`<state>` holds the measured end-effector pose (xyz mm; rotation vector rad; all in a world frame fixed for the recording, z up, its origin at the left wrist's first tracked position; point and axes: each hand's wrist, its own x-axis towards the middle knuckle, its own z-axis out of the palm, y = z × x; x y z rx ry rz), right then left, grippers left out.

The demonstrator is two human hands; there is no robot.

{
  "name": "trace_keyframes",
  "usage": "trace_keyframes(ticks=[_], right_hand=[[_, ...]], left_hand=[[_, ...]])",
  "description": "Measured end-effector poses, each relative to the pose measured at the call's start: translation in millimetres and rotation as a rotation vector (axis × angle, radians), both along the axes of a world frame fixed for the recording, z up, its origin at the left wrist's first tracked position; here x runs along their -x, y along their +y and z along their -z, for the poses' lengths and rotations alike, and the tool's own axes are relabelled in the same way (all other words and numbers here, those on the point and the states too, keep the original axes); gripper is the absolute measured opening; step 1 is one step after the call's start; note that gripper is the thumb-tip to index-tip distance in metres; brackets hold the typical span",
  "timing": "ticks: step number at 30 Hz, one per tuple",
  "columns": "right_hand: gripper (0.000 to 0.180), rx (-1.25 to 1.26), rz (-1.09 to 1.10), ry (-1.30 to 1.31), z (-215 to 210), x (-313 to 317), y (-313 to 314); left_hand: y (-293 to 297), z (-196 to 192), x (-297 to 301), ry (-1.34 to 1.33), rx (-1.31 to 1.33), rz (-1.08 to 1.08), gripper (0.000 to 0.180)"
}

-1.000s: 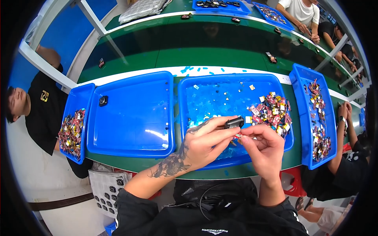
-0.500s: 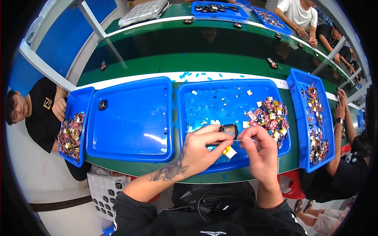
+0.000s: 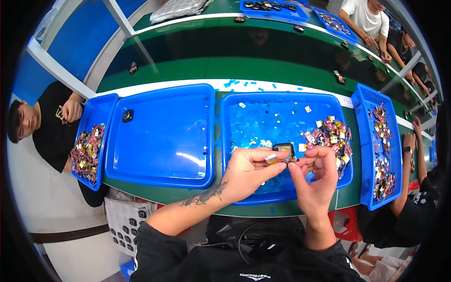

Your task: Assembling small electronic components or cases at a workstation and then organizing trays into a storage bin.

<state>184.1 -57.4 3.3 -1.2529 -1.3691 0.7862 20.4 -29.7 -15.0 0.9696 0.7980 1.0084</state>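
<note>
Over the middle blue tray (image 3: 225, 136), my left hand (image 3: 251, 167) is closed, pinching a small white-and-yellow component (image 3: 271, 159) between thumb and fingers. My right hand (image 3: 317, 174) meets it fingertip to fingertip, its thumb and index finger closed on a tiny dark part too small to name. Just beyond the fingertips shows a square black case (image 3: 284, 149) with a pale inside; I cannot tell whether my fingers hold it or it lies in the tray. A heap of small red, yellow and white electronic parts (image 3: 331, 138) lies at the tray's right side.
To the left stands a large blue tray (image 3: 159, 174) with one black case (image 3: 127, 115). Narrow blue trays of small parts flank both sides, the left one (image 3: 114, 105) beside a seated person (image 3: 58, 117). Beyond runs a green conveyor (image 3: 188, 68) carrying scattered units. Other people sit right.
The white-and-yellow component hung below my left fingers and now sits up against them. My fingertips have drawn closer together, and the thin wire between them no longer shows. The view has shifted slightly.
</note>
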Motion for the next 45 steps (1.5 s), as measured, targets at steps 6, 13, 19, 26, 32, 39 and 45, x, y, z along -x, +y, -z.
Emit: trace_keyframes(ticks=[6,13,19,26,32,39,45], right_hand=[[0.024,0.081,-0.085,0.013,-2.9,-3.3,3.7],[0.015,-0.001,-0.119,-0.155,-8.1,-10.8,9.1],[0.013,-0.002,-0.127,-0.215,-12.3,-11.0,12.5],[0.013,0.024,-0.130,-0.202,-15.5,-12.2,11.5],[0.015,0.145,-0.009,-0.068,-14.2,-25.4,16.1],[0.012,-0.034,-0.227,-0.298,-18.8,-20.6,15.2],[0.013,0.042,-0.140,-0.062,-9.7,-22.7,14.3]], left_hand=[[0.3,1.2,1.6,0.003,0.053,0.033,0.018],[-2.4,0.3,-0.9,-0.012,0.006,0.053,0.016],[-4.3,-6.0,-3.0,0.281,-0.238,-0.018,0.015],[-3.8,-8.4,-0.4,0.414,-0.380,-0.030,0.013],[-4.0,-4.1,-3.3,0.351,-0.292,-0.026,0.013],[-4.4,-3.8,-1.7,0.321,-0.295,-0.004,0.014],[-1.9,-2.9,-0.4,0.253,-0.156,0.027,0.014]])
